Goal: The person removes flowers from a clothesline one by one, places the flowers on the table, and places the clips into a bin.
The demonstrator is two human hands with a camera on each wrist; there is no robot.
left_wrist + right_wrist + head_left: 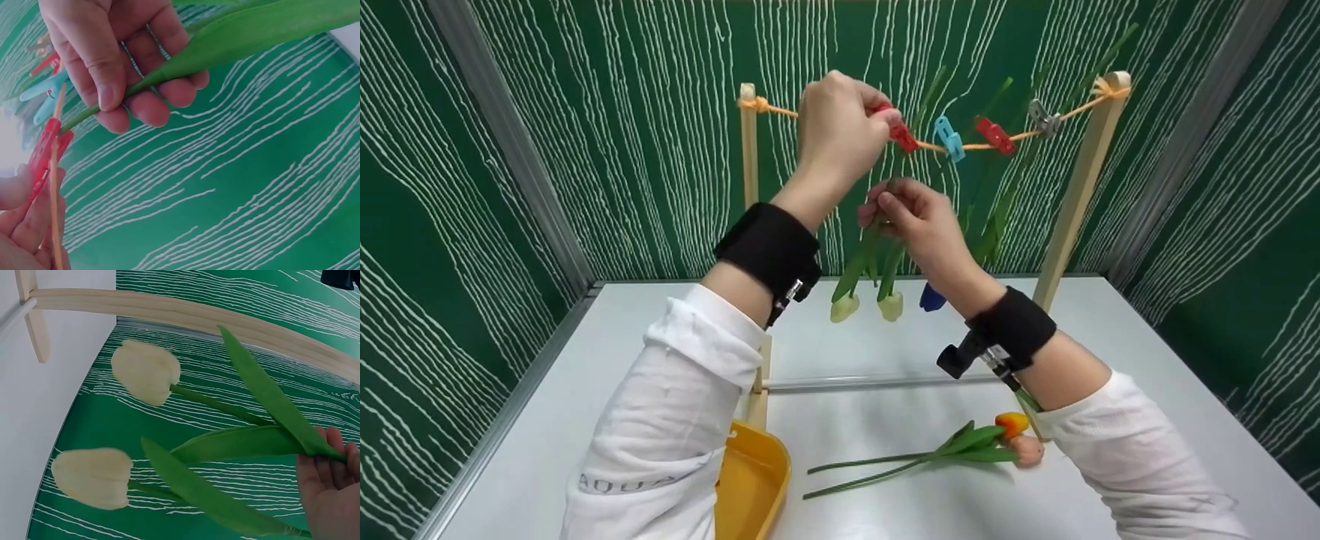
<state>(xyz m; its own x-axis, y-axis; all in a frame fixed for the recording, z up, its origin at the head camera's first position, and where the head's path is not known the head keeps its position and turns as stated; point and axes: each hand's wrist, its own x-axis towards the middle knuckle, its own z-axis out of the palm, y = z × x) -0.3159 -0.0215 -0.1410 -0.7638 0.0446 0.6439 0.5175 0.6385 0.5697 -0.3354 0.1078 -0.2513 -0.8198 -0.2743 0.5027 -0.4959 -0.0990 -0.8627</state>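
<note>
My left hand (840, 124) pinches a red clothespin (904, 138) on the orange cord (975, 146). Below it, my right hand (926, 225) holds the green stem (147, 80) of an artificial tulip between thumb and fingers. In the left wrist view the stem's tip meets the end of that clothespin (48, 146). Two cream tulips hang head down under my right hand; in the right wrist view one bloom (145, 372) is above the other bloom (93, 478), with long green leaves beside them.
Further right on the cord are a blue clothespin (949, 139), another red clothespin (995, 136) and a grey clothespin (1043, 118). A dark blue tulip (931, 298) hangs behind. Wooden posts (1080, 187) hold the cord. Orange and peach tulips (1027, 450) lie near a yellow dustpan (754, 480).
</note>
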